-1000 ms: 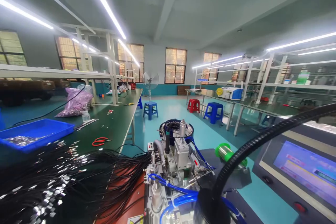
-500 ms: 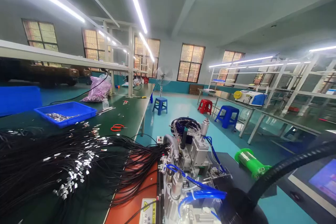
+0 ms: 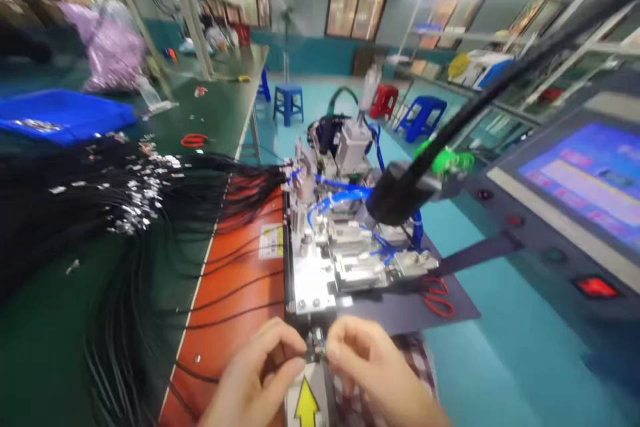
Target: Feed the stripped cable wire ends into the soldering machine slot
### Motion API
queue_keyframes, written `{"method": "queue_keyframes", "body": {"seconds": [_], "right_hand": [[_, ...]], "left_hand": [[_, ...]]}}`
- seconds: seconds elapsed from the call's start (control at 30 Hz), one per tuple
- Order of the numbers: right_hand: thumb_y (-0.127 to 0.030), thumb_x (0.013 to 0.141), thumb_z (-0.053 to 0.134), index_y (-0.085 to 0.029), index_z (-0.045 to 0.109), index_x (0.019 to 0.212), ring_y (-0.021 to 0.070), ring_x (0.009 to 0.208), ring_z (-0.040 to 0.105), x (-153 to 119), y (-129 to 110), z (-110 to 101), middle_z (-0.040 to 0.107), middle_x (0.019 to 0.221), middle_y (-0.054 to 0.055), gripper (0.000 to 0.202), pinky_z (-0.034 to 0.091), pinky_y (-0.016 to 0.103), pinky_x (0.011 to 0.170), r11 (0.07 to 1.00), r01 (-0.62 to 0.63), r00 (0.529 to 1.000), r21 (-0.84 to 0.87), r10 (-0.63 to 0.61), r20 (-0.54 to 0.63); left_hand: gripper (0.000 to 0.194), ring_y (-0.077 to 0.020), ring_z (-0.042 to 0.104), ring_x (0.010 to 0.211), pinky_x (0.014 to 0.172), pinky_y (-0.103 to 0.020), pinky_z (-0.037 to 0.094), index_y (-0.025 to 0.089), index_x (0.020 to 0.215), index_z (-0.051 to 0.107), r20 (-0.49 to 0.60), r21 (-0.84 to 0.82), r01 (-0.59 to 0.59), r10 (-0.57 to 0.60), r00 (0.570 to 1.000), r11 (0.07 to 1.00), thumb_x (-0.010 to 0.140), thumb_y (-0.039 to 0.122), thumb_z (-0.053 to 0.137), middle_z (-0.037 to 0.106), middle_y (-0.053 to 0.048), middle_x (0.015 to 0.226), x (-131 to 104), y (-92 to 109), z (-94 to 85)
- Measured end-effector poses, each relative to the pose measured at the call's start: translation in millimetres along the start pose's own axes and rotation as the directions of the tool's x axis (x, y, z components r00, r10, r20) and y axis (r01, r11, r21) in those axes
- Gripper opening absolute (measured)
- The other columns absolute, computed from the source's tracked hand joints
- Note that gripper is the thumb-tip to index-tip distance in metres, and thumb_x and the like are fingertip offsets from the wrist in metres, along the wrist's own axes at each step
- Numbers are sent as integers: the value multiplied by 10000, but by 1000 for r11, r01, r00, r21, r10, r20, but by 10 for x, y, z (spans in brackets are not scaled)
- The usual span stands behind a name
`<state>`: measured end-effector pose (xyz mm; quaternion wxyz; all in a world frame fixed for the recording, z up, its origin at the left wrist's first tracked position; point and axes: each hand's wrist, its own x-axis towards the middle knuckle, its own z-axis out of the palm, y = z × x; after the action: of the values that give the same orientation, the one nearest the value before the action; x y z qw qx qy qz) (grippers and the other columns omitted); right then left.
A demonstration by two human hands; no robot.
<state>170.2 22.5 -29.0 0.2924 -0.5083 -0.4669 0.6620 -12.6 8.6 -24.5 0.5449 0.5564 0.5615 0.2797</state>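
Note:
My left hand (image 3: 265,367) is closed in a pinch, with a black cable (image 3: 200,373) running in behind it from the left. A dark bit of cable shows at its fingertips. My right hand (image 3: 367,360) is pinched shut just opposite, and the tips of both hands nearly meet at a tiny metallic piece (image 3: 320,349), too blurred to name. Directly beyond them stands a machine (image 3: 353,260) with metal blocks and blue air tubes. A label with a yellow arrow (image 3: 307,400) lies beneath the hands. Several black cables cross the orange surface (image 3: 235,293) beside the machine.
Bundled black cables with shiny connectors (image 3: 143,190) cover the green table at left, beside a blue tray (image 3: 65,117) and red-handled pliers (image 3: 194,140). Red-handled scissors (image 3: 439,297) lie right of the machine. A black flexible arm (image 3: 450,133) hangs over it, near a control screen (image 3: 595,173).
The view has tipped down and moved in towards the near end of the machine. Both hands have come into sight at the bottom, pinched together. The control screen shows more fully at right.

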Motion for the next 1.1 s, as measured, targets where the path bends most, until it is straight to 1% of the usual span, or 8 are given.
{"method": "queue_keyframes", "body": {"seconds": [0.07,0.13,0.3,0.5,0.63,0.7,0.9,1.1], "right_hand": [[-333,783,652,-163,545,658,73,430,450,-5,64,-26,521,538,-49,237,338,189,421,994,-55,998,94,52,31],[-351,752,666,-161,540,658,66,424,431,9,98,-52,536,566,-39,247,306,193,415,984,-63,996,165,53,66],[-391,752,655,-146,541,671,65,448,435,22,153,-101,557,634,-15,283,311,207,450,970,-42,992,238,12,128],[-325,782,611,-154,525,675,79,466,437,31,249,-99,532,623,-24,219,325,221,469,986,21,998,166,-31,53],[-241,796,565,-162,527,673,90,474,453,86,289,-133,514,602,-33,151,332,223,465,997,64,998,33,-63,-25],[-213,796,551,-162,533,673,91,483,466,124,304,-164,525,611,-30,134,335,221,469,997,81,996,-10,-82,-35],[-231,786,555,-158,542,674,85,472,465,212,340,-194,568,643,-16,134,351,219,467,998,62,998,-9,-62,-19],[-243,794,558,-161,552,683,90,482,474,226,395,-186,557,631,-22,138,362,218,465,996,72,996,-43,-74,-42]], "left_hand": [[71,-126,553,646,579,-201,425,180,781,645,-7,137,-127,129,992,982,795,217,585,592,8,709,29,-42,-9],[112,-129,569,679,609,-199,432,188,807,640,27,225,-213,212,977,951,838,207,535,607,-2,741,43,-54,-14],[120,-126,582,740,654,-203,443,212,867,634,56,295,-311,308,950,904,879,203,516,616,2,796,25,-94,7],[124,-115,573,736,649,-202,449,209,930,620,70,375,-402,407,911,835,890,170,509,590,-2,811,35,-179,52],[183,-117,569,726,652,-211,462,169,1026,606,159,487,-521,516,842,701,908,153,467,545,-26,831,88,-190,62],[199,-119,575,742,654,-212,469,151,1032,608,179,535,-532,528,830,656,912,148,450,524,-45,882,122,-187,53],[282,-122,578,786,696,-211,478,167,1139,568,272,520,-573,513,814,634,909,97,421,542,-35,883,187,-220,-20],[316,-162,579,715,606,-259,489,140,1129,595,326,637,-595,528,784,490,902,94,380,545,-64,866,230,-251,-22]]}}
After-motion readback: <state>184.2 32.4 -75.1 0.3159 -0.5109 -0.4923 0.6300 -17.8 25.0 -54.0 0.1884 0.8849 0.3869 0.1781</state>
